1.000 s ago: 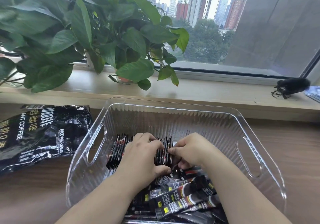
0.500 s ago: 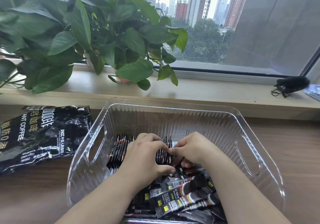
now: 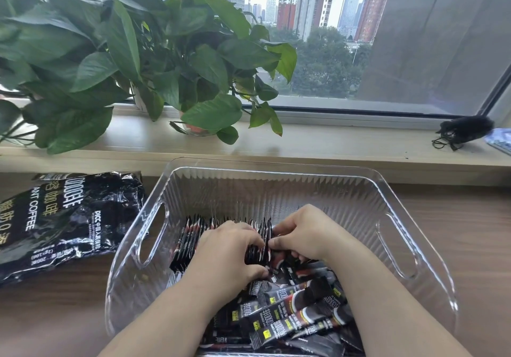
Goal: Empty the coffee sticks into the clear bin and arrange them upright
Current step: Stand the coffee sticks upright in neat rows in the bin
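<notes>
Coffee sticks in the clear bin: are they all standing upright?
No, many coffee sticks lie flat in a heap inside the clear bin.

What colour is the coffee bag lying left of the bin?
The coffee bag is glossy black with white and gold lettering, seen in the head view.

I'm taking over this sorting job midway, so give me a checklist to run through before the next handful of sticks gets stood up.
1. Standing row of sticks held steady: ok, the left hand and right hand both grip it.
2. Row upright: ok, its sticks stand upright inside the clear bin.
3. Room to extend the row: ok, the bin's far part is bare.
4. All sticks arranged: not ok, loose sticks lie flat in a pile at the near side.
5. Coffee bag fully emptied: cannot tell; it lies on the table left of the bin.
</notes>
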